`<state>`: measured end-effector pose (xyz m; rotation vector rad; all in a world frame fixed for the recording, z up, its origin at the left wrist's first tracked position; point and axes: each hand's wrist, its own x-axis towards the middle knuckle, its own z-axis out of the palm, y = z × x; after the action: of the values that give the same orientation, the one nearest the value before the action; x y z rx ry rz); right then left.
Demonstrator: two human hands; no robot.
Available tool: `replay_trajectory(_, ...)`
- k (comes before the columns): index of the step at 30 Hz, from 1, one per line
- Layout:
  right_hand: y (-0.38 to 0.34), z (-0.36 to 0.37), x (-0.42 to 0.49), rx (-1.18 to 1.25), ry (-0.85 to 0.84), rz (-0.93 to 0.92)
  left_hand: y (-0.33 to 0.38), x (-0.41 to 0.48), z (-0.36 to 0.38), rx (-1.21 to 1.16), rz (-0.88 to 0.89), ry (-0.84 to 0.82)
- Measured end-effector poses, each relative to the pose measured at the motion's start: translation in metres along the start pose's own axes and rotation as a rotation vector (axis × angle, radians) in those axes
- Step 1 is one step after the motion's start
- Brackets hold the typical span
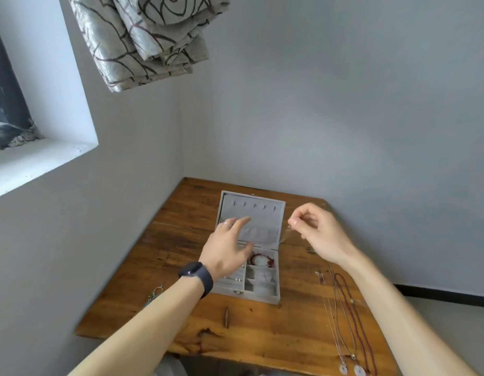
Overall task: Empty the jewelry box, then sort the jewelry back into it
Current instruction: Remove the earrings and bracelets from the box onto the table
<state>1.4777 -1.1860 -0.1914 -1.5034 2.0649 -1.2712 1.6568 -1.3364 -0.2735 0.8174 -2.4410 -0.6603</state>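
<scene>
A grey velvet jewelry box lies open on the wooden table, its lid propped up at the back with small hooks. A red bracelet sits in a rear compartment and small earrings lie in the ring rolls at the left. My left hand, fingers spread and straight, hovers over the box in front of the lid. My right hand is raised to the right of the lid and pinches a thin, pale chain that hangs toward the table.
Several necklaces with round pendants lie stretched along the table's right side. A turquoise earring lies near the left edge. The table stands in a wall corner, with a window sill and a curtain at the upper left.
</scene>
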Motion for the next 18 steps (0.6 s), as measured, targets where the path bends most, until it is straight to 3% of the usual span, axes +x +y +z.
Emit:
replay_trajectory(4, -0.005, 0.018, -0.025, -0.050, -0.068, -0.049, 0.040, -0.013, -0.020, -0.256, 0.080, -0.077)
replay_trajectory(12, -0.001, 0.025, -0.069, -0.126, -0.084, -0.050, 0.059, -0.047, -0.030, -0.337, 0.149, -0.142)
replay_trajectory(18, 0.011, 0.044, -0.099, 0.063, -0.156, 0.028, 0.066, -0.056, -0.028, -0.557, -0.003, -0.356)
